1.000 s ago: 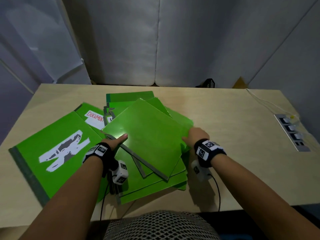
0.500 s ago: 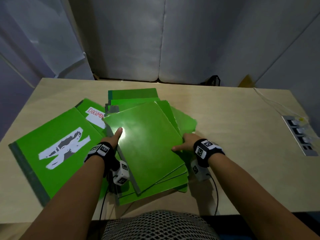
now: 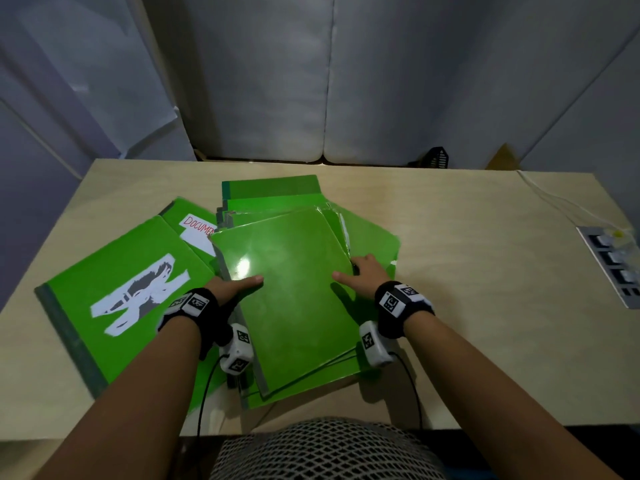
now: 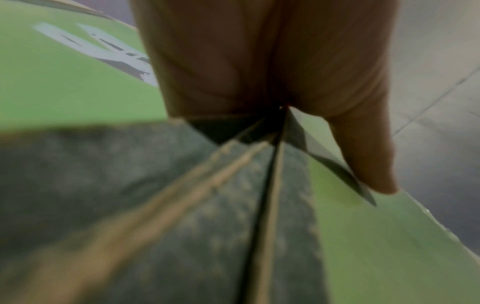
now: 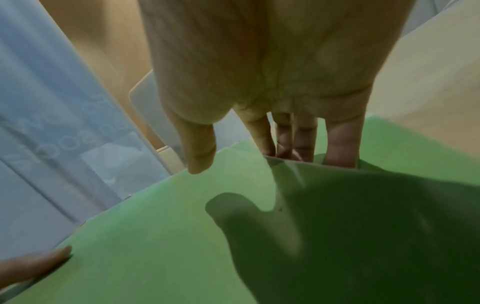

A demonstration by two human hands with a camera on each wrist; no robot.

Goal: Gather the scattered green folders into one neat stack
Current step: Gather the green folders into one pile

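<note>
A glossy top green folder (image 3: 291,289) lies on a loose pile of green folders at the table's near middle. My left hand (image 3: 239,285) grips its left edge, thumb on top and fingers hidden beneath. My right hand (image 3: 353,273) grips the right edge; in the right wrist view the thumb (image 5: 200,160) lies on the folder (image 5: 155,236) and the fingers reach under its edge. A big folder with a torn white label (image 3: 114,296) lies at the left, partly over a folder labelled "DOCUMEN" (image 3: 194,223). More folders stick out at the back (image 3: 273,187) and right (image 3: 377,240).
A power strip (image 3: 613,265) with a thin cable is set in the table (image 3: 485,306) at the right edge. Grey padded panels stand behind the table, with a black object (image 3: 438,157) on the floor there. My lap is at the table's front edge.
The top folder has turned from a diagonal lie to nearly square with the pile beneath. Both hands have turned with it, and both thumbs now rest on its cover.
</note>
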